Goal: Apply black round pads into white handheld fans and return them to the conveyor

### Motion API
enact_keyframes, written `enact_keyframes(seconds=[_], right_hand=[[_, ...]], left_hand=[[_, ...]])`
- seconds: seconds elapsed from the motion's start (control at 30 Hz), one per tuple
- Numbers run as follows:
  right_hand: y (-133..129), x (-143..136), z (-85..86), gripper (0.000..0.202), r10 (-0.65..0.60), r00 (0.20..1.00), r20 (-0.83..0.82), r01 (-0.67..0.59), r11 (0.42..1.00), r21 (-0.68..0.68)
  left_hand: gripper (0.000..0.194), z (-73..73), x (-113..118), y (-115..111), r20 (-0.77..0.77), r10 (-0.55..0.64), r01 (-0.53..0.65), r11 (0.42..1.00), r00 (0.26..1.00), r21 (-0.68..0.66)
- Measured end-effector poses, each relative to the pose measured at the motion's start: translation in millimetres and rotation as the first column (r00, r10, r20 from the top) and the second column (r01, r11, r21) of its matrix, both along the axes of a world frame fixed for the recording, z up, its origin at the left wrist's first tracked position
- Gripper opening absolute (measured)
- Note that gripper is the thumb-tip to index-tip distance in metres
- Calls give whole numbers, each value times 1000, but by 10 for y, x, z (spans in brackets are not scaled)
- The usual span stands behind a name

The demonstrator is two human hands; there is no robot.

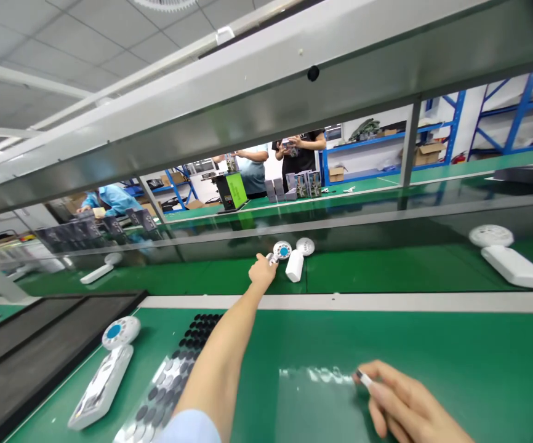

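A white plastic device with a round perforated head and a blue disc in its middle (282,250) is at the far centre, over the long dark-green belt (386,271). The person's left hand (263,271) is stretched far forward to it, and its fingers are grasping the lower part, which the hand partly hides. Just beside it, on the right, a second white device with a block-shaped body (295,266) lies on the belt. The right hand (400,397) is at the near right, above the green tabletop (488,357); its thumb and fingers are pinching a small white piece with a dark end (365,378). To the left of this hand, a shiny transparent film (315,375) lies on the tabletop. Beside the left forearm there is a sheet with rows of round black discs (169,375), partly covered by the arm. Further to the left lies a larger-looking white device with blue disc and opened body (104,375), next to a dark flat panel with black frame (40,344). On the belt, one more white device (518,264) lies at the far right, and another (98,273) at the far left. Behind the belt, co-workers are standing near a black and green box (235,191).
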State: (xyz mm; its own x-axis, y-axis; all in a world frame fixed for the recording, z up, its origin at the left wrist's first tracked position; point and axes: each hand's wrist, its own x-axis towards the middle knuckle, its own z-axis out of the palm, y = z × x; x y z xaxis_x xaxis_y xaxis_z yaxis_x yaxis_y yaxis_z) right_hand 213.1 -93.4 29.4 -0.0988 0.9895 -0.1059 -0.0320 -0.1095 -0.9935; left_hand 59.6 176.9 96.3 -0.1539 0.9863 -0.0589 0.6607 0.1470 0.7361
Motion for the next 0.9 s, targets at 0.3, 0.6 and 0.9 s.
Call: enact_keyframes(seconds=[0.3, 0.6, 0.9], right_hand=[[-128, -234, 540, 40, -51, 998, 48, 49, 998, 42], [-250, -535, 636, 35, 54, 999, -5, -54, 995, 82], [-311, -449, 782, 28, 112, 983, 144, -111, 994, -18]], left_hand=[[24, -1, -445, -1793, 651, -176, 382, 904, 739, -190], [48, -29, -442, -2584, 914, -110, 567, 811, 390, -145], [53, -18, -492, -2652, 847, -264, 634, 766, 462, -108]])
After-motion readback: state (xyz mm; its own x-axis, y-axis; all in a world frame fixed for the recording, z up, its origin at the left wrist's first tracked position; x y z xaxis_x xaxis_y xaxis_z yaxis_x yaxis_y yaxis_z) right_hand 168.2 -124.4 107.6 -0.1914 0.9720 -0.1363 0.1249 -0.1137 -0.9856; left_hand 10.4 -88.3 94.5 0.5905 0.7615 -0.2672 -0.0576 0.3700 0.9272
